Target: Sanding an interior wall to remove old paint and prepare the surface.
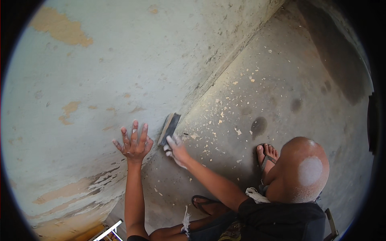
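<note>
My left hand (136,145) is spread against the pale green wall (100,76), its fingers apart and fingertips whitened with dust. To its right, my right hand (175,149) grips the lower end of a sanding block (169,127), dark with a pale strip along one side. The block's pale side faces the wall, low down close to where the wall meets the floor; I cannot tell whether it touches. White dust also coats my right fingers.
Paint flakes (219,114) litter the grey concrete floor (281,80) along the wall. Bare tan patches (64,28) show where paint is gone. My sandalled foot (267,156) and dusty bent knee (305,170) are at the right. A metal frame (108,232) stands at lower left.
</note>
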Demonstrator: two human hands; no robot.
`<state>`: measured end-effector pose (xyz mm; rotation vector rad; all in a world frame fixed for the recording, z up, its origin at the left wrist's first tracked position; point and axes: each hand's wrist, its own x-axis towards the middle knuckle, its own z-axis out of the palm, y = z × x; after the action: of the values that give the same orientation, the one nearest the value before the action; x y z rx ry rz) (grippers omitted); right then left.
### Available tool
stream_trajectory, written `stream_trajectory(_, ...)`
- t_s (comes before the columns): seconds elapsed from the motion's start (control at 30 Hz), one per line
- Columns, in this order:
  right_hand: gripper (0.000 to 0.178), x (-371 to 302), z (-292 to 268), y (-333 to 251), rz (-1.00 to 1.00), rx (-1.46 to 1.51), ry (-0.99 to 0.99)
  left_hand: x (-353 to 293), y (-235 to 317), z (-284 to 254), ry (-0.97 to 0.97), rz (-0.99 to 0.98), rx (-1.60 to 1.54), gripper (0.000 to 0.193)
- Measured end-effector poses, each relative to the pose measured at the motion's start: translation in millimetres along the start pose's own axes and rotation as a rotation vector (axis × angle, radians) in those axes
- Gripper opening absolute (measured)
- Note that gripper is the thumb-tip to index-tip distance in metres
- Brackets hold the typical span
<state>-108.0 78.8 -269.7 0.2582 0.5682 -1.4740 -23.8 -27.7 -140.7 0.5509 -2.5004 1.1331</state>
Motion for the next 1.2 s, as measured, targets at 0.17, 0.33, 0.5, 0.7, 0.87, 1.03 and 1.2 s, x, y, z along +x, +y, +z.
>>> stream_trajectory(0.17, 0.052, 17.2, -2.4, -36.1, -0.078, 0.09, -0.04, -1.4, -2.8, -1.8, -0.019, -0.005, 0.009, 0.051)
stream_trajectory(0.33, 0.059, 6.2, -0.5, -28.3, -0.012, 0.1, 0.0, 2.2, -1.2, -0.4, -0.014, 0.008, -0.003, 0.051)
stream_trajectory(0.5, 0.042, 3.2, 10.7, -33.0, -0.011, 0.065, 0.158, -5.0, -7.0, -1.9, -0.024, -0.006, 0.039, 0.049)
stream_trajectory(0.7, 0.056, 22.2, -13.3, -58.4, -0.146, 0.051, 0.069, 2.5, 0.3, -0.5, -0.021, 0.013, 0.026, 0.05)
stream_trajectory(0.87, 0.053, 10.7, -19.0, -45.8, -0.056, -0.047, 0.042, 0.3, -4.0, -2.6, -0.024, -0.002, 0.03, 0.05)
stream_trajectory(1.03, 0.053, 26.4, -13.7, -79.1, -0.185, 0.052, 0.033, 1.3, -2.0, -0.9, -0.021, -0.008, 0.021, 0.05)
stream_trajectory(1.2, 0.047, -2.0, -2.0, -35.8, -0.011, -0.001, -0.025, -1.1, -3.4, -3.7, -0.028, -0.001, 0.029, 0.049)
